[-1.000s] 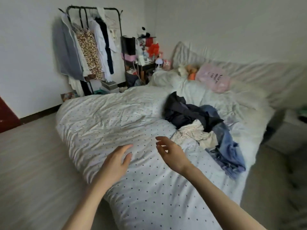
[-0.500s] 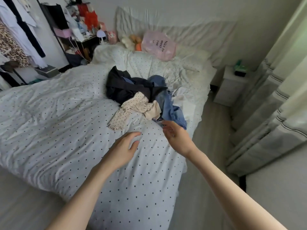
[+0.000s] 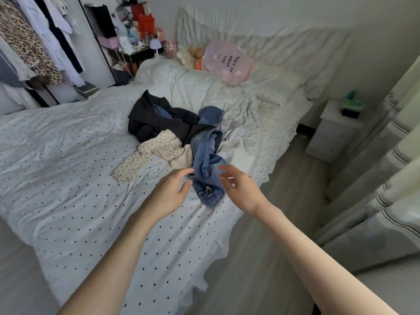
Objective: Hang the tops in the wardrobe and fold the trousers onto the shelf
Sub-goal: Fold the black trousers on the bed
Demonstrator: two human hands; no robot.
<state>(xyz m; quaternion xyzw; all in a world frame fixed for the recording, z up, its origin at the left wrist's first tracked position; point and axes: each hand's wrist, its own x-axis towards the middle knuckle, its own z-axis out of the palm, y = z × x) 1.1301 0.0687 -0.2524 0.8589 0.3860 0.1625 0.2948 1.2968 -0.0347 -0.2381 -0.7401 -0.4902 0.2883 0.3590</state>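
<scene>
A pile of clothes lies on the dotted white bed (image 3: 68,178): a dark navy garment (image 3: 156,119) at the back, a cream dotted garment (image 3: 156,153) in front of it, and blue jeans (image 3: 206,160) trailing toward the bed's near edge. My left hand (image 3: 170,192) hovers just left of the jeans' lower end with relaxed fingers. My right hand (image 3: 238,189) hovers just right of the jeans, fingers loosely spread. Neither hand holds anything.
A clothes rack (image 3: 34,42) with hanging garments stands at the far left. A cluttered side table (image 3: 136,42) is behind the bed, a pink pillow (image 3: 227,62) at its head. A white nightstand (image 3: 334,130) and curtains (image 3: 386,178) are on the right.
The view has swung right and closer to the clothes pile. Both hands have reached forward and now flank the lower end of the jeans.
</scene>
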